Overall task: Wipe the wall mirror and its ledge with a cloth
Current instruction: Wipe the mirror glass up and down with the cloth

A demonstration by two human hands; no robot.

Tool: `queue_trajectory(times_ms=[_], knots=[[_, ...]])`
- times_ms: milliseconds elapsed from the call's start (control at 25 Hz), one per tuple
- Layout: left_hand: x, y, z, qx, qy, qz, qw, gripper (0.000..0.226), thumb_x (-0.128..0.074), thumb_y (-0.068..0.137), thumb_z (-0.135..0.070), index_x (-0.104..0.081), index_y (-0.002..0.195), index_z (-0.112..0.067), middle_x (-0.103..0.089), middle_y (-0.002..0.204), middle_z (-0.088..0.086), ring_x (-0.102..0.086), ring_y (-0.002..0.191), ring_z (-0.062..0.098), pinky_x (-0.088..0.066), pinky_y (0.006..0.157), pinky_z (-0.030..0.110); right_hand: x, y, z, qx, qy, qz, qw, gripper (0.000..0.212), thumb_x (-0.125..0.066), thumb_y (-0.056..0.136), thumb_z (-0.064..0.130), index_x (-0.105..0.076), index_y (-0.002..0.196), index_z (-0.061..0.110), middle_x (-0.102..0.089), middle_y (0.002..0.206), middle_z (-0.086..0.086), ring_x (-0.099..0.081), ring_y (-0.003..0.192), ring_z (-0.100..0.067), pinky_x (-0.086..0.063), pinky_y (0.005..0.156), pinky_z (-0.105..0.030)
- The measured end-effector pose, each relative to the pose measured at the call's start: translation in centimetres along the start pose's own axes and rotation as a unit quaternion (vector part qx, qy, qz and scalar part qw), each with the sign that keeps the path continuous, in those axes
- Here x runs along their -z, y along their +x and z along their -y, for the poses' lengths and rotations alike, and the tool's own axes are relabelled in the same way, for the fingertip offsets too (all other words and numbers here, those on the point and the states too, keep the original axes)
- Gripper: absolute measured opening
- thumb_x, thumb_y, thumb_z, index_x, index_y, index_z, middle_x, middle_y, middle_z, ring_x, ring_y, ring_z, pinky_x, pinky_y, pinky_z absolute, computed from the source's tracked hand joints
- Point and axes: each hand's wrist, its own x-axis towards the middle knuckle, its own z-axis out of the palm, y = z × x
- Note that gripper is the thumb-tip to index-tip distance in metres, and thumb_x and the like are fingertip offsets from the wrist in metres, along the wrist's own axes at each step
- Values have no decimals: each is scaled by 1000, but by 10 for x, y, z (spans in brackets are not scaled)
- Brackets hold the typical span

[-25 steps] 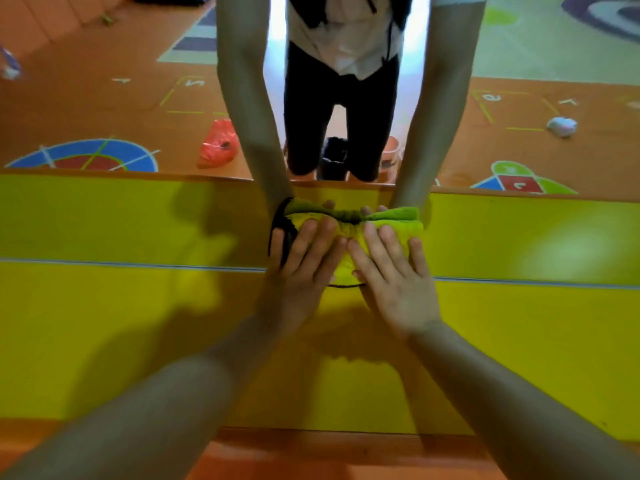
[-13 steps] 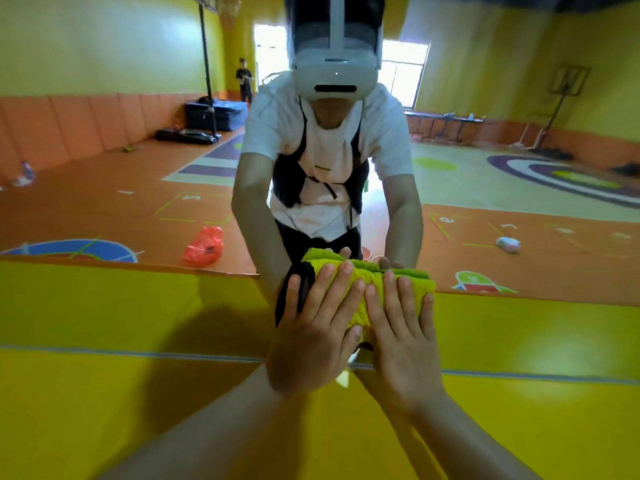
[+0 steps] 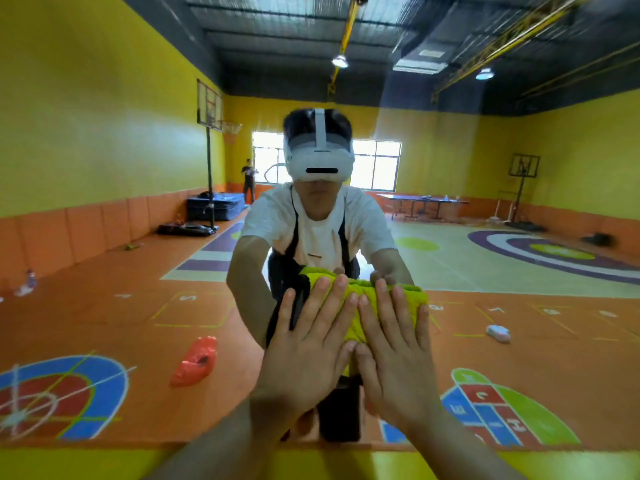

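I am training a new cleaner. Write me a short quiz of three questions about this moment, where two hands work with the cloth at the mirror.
1. True or false: only the left hand presses the cloth.
2. Where is the cloth now? A: against the mirror glass. B: in a bucket. C: on a table.
3. Fill in (straight or curled): the fingers of the right hand lie ____ on the cloth.

Key: 1 false, both hands press it. 2 A. 3 straight.
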Motion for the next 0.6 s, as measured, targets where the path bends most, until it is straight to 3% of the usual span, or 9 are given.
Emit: queue_trajectory(times_ms=[240, 600], knots=[[59, 172, 54, 32, 20, -53, 998, 61, -32, 107, -43, -29, 161, -14, -20, 170, 8, -17, 157, 27, -23, 122, 60, 77, 169, -37, 15, -44, -73, 996, 54, -16, 111, 39, -28, 161, 20, -17, 170, -4, -14, 157, -25, -14, 125, -56], [131, 394, 116, 53, 27, -97, 994, 60, -17, 109, -42, -25, 162, -17, -13, 172, 3, -8, 159, 23, -11, 126, 55, 177, 385, -86, 14, -116, -163, 980, 53, -18, 111, 39, -24, 162, 25, -16, 170, -1, -11, 158, -20, -9, 127, -50]])
